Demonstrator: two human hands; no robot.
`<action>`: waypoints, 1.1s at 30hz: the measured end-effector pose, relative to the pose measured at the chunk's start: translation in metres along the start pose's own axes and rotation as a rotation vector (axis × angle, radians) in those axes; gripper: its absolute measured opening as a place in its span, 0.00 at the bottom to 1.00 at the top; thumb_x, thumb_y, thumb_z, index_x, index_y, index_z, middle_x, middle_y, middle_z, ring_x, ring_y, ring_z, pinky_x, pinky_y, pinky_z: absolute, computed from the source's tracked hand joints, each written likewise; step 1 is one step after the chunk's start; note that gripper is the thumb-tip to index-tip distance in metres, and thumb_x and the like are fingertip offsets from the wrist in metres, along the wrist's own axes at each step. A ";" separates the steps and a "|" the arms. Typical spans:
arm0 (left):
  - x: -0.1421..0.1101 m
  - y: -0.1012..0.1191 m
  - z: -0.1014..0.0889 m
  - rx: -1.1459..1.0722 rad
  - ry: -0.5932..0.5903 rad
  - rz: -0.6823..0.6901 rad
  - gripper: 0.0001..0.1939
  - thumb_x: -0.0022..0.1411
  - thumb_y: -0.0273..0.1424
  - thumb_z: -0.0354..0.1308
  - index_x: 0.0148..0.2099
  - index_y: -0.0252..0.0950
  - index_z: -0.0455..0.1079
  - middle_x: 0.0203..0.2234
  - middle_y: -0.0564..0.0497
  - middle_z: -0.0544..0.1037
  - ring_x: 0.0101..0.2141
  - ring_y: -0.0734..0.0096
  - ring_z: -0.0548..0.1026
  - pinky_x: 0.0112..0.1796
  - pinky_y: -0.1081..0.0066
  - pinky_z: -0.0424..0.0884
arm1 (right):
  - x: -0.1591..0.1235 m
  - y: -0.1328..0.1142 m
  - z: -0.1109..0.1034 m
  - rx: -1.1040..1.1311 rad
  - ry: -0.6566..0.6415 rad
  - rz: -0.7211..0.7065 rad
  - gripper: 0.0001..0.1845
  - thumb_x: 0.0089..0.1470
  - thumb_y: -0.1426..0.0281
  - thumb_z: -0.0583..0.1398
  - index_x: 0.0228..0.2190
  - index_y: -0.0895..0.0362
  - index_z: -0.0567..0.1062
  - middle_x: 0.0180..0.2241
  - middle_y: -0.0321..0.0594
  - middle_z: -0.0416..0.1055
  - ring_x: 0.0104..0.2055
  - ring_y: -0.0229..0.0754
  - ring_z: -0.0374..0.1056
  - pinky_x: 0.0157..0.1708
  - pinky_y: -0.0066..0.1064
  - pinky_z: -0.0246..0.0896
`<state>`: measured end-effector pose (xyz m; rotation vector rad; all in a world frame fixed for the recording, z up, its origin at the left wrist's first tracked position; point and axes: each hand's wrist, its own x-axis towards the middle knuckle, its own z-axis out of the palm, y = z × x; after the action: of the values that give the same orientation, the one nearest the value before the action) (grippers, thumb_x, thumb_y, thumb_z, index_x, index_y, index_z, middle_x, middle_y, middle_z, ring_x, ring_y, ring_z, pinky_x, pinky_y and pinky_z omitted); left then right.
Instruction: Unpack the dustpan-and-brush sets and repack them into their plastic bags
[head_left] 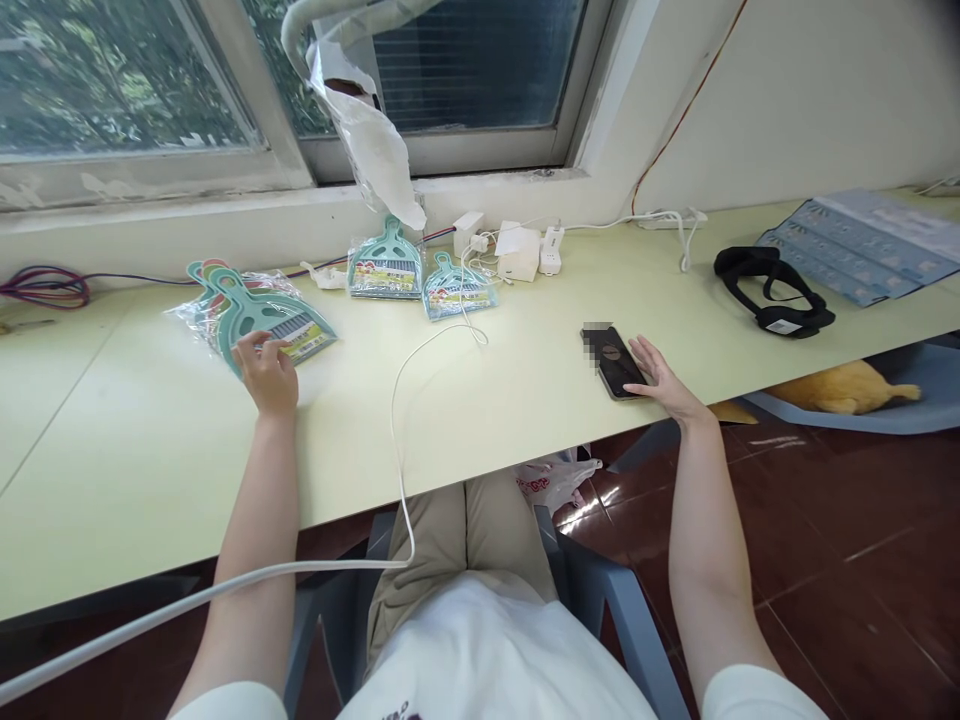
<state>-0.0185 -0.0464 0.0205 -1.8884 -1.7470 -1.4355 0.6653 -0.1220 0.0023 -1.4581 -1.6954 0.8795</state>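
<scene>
At the left of the table, my left hand rests at the near edge of a stack of mini dustpan-and-brush sets in clear plastic. Its fingers are bent and a little apart on the top green set, without a visible grip. My right hand lies beside a black smartphone, fingers stretched out and the thumb touching the phone's near right edge. Two more wrapped dustpan sets, one near the wall and a smaller one to its right, lie between my hands, farther back.
A white cable runs across the table and over my lap. White chargers and a power strip sit along the wall. To the right are a black head strap and a blue printed sheet. A blue chair holds a yellow plush.
</scene>
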 end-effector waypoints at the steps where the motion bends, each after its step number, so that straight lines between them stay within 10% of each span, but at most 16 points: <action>1: 0.000 0.001 -0.001 -0.009 -0.001 -0.001 0.15 0.67 0.29 0.44 0.42 0.34 0.72 0.51 0.36 0.65 0.55 0.51 0.60 0.44 0.42 0.56 | 0.000 -0.001 0.000 -0.002 0.001 0.002 0.51 0.47 0.53 0.66 0.64 0.36 0.45 0.69 0.29 0.41 0.70 0.47 0.37 0.69 0.45 0.36; 15: 0.001 -0.001 0.004 0.098 0.001 -0.013 0.10 0.60 0.21 0.48 0.38 0.34 0.69 0.49 0.37 0.66 0.52 0.57 0.62 0.50 0.53 0.62 | 0.003 0.011 -0.005 -0.023 -0.011 0.095 0.64 0.37 0.53 0.71 0.64 0.33 0.36 0.70 0.29 0.28 0.70 0.56 0.32 0.67 0.52 0.39; 25: 0.000 0.002 -0.002 -0.095 -0.047 -0.036 0.14 0.66 0.30 0.45 0.40 0.32 0.71 0.52 0.36 0.63 0.56 0.52 0.59 0.42 0.41 0.53 | 0.004 0.006 0.005 0.002 0.065 0.096 0.43 0.50 0.51 0.62 0.63 0.34 0.49 0.69 0.24 0.39 0.71 0.48 0.33 0.69 0.45 0.35; 33: 0.000 -0.007 0.006 0.097 -0.002 0.011 0.12 0.62 0.19 0.46 0.39 0.34 0.70 0.49 0.38 0.65 0.53 0.60 0.61 0.50 0.56 0.62 | 0.023 -0.005 0.012 0.124 0.257 0.271 0.39 0.53 0.49 0.58 0.62 0.41 0.51 0.65 0.37 0.54 0.68 0.46 0.49 0.67 0.44 0.43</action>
<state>-0.0214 -0.0402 0.0147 -1.8486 -1.7700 -1.3206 0.6500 -0.1006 0.0028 -1.6614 -1.2535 0.8788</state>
